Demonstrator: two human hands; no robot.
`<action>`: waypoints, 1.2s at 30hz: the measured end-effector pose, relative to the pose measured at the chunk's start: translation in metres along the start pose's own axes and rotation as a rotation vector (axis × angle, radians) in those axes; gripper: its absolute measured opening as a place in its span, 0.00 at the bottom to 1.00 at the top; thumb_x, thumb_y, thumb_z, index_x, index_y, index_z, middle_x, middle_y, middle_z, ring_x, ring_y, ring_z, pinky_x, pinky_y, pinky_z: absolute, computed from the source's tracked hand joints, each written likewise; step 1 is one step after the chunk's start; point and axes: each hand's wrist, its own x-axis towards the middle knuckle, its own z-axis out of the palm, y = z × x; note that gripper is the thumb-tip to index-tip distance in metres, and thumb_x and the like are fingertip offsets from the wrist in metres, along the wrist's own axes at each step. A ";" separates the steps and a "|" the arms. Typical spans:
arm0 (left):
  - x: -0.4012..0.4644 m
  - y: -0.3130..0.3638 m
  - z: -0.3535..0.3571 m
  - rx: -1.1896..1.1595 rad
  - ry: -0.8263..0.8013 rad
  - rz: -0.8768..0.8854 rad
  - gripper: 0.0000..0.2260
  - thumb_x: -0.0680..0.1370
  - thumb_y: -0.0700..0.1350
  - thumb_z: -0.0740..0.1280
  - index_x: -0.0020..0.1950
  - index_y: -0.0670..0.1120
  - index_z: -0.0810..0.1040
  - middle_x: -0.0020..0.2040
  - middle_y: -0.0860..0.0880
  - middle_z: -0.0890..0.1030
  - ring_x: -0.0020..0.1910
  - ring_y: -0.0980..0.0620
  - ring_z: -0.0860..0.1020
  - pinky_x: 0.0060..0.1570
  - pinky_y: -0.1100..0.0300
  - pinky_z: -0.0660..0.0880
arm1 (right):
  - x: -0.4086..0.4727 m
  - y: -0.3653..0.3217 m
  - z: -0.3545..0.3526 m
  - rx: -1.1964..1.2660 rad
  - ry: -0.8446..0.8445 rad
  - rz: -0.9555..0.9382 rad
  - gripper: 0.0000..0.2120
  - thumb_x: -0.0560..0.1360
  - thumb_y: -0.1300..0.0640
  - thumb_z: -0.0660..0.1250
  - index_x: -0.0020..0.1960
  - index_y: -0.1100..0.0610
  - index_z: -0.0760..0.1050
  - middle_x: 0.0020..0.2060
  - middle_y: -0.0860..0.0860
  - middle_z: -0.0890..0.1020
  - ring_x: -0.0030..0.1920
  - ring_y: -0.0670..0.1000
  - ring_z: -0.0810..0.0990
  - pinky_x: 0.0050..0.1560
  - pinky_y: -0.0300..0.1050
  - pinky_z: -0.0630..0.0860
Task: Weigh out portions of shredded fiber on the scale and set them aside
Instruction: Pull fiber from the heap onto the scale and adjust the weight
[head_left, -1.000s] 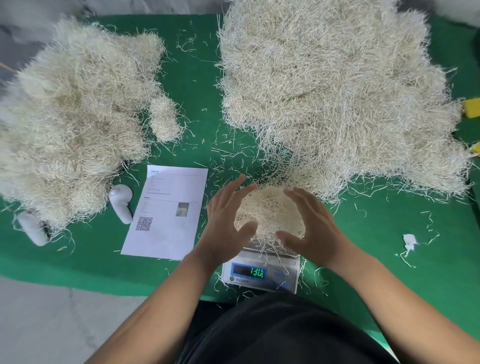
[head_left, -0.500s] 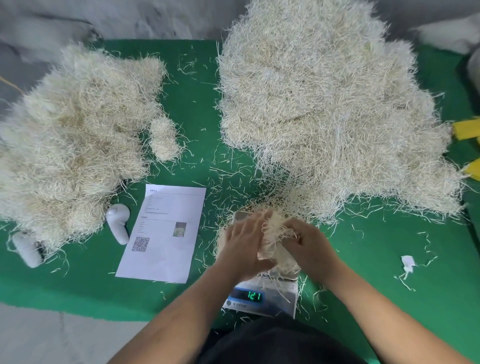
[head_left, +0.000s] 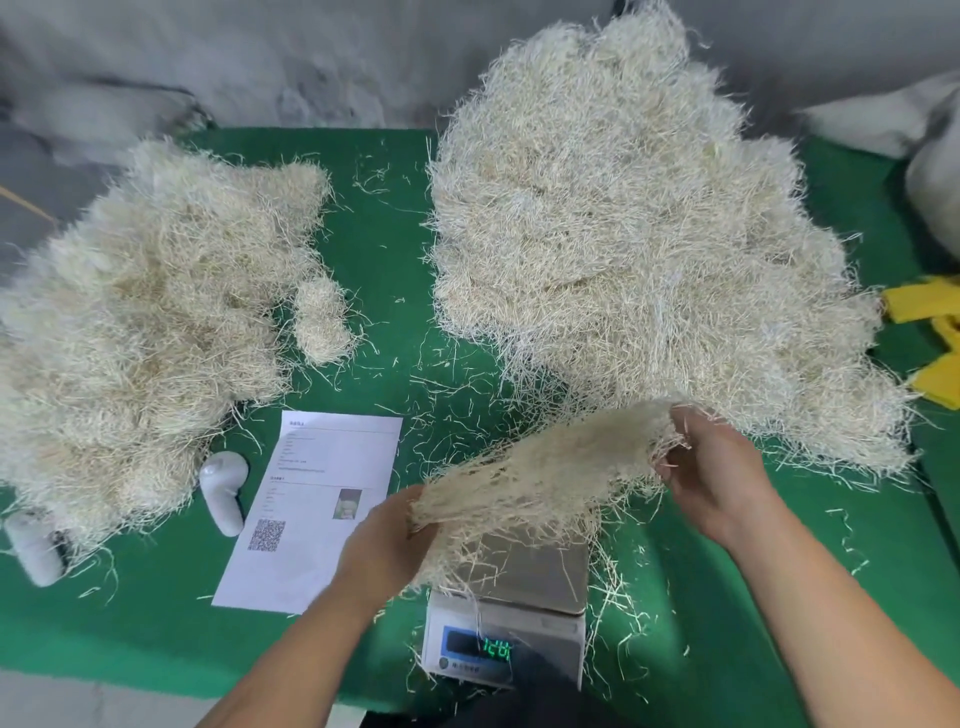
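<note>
Between the fingers of both hands, above the scale (head_left: 511, 613), hangs the fiber portion (head_left: 540, 473): left hand (head_left: 384, 545) pinches its near end, right hand (head_left: 711, 473) curls round its far end. Loose strands trailing below the fingers could, I'd guess, drop onto the pan or green cloth (head_left: 379, 260), shorting the weighed amount.

My tabletop (head_left: 363, 244) is covered in green felt-like cloth, its near edge at six o'clock dropping to a pale grey floor (head_left: 78, 701). Behind it at twelve o'clock rises a rough, mottled grey wall (head_left: 291, 57). The light falls soft and even, with no hard shadows on the cloth.
</note>
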 end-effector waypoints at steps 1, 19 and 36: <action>-0.002 -0.005 0.000 -0.062 -0.002 -0.018 0.10 0.81 0.48 0.67 0.59 0.63 0.76 0.40 0.67 0.83 0.34 0.66 0.80 0.37 0.60 0.78 | 0.002 -0.001 0.000 -0.007 -0.026 0.011 0.10 0.82 0.59 0.66 0.60 0.63 0.80 0.50 0.58 0.86 0.46 0.53 0.82 0.45 0.43 0.78; 0.013 0.046 0.035 -0.362 -0.191 0.047 0.11 0.78 0.33 0.70 0.49 0.50 0.79 0.44 0.47 0.85 0.43 0.56 0.84 0.45 0.56 0.83 | -0.025 -0.004 0.041 -0.348 -0.171 -0.059 0.09 0.85 0.58 0.60 0.58 0.61 0.77 0.46 0.57 0.84 0.44 0.54 0.81 0.48 0.46 0.79; 0.000 0.013 0.019 0.206 -0.056 -0.089 0.19 0.76 0.52 0.69 0.61 0.67 0.66 0.40 0.62 0.79 0.37 0.64 0.79 0.34 0.64 0.78 | 0.003 -0.080 0.039 0.127 -0.008 -0.175 0.07 0.83 0.61 0.65 0.59 0.59 0.77 0.39 0.53 0.85 0.39 0.49 0.83 0.38 0.41 0.82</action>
